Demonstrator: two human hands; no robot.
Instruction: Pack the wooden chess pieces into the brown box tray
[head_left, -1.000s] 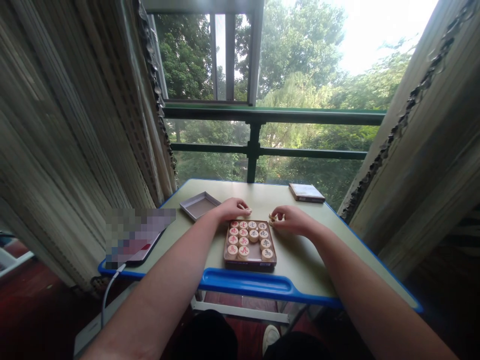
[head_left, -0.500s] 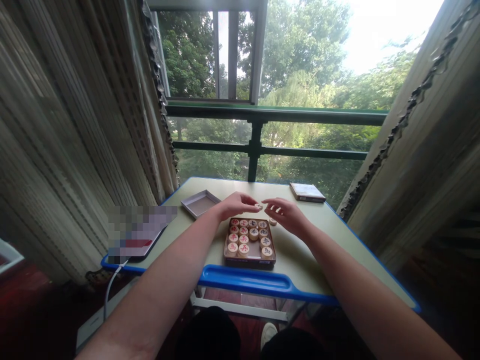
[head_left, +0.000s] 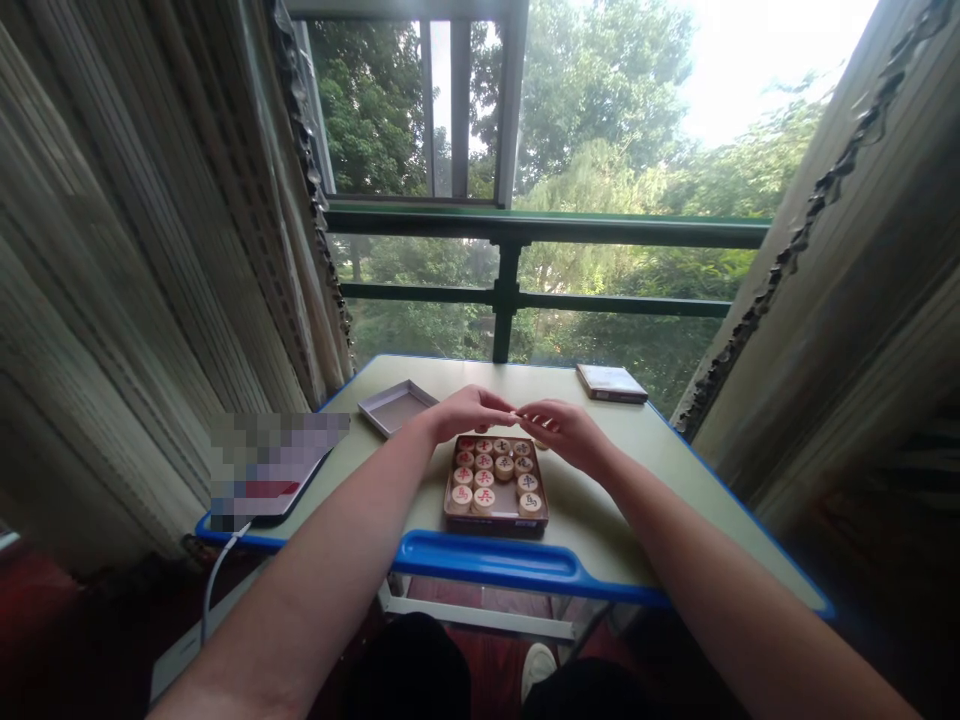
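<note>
A brown tray (head_left: 495, 522) near the table's front edge holds several round wooden chess pieces (head_left: 484, 477) marked in red and black. My left hand (head_left: 466, 411) and my right hand (head_left: 564, 432) meet fingertip to fingertip just above the tray's far edge. A small wooden chess piece (head_left: 516, 412) is pinched between them; the left thumb and forefinger are closed on it, and the right fingertips are closed on its other side. Another loose piece (head_left: 541, 445) lies on the table beside the tray, partly hidden under my right hand.
An empty grey box lid (head_left: 397, 408) lies at the back left of the table (head_left: 660, 470). A flat box (head_left: 611, 383) sits at the back right. A phone (head_left: 281, 495) with a cable lies at the left edge. A blue trough (head_left: 487, 560) runs along the front. Curtains hang on both sides.
My right hand left a piece on the table and rose toward the left hand. The left hand lifted a piece off the table; both hands now meet at it.
</note>
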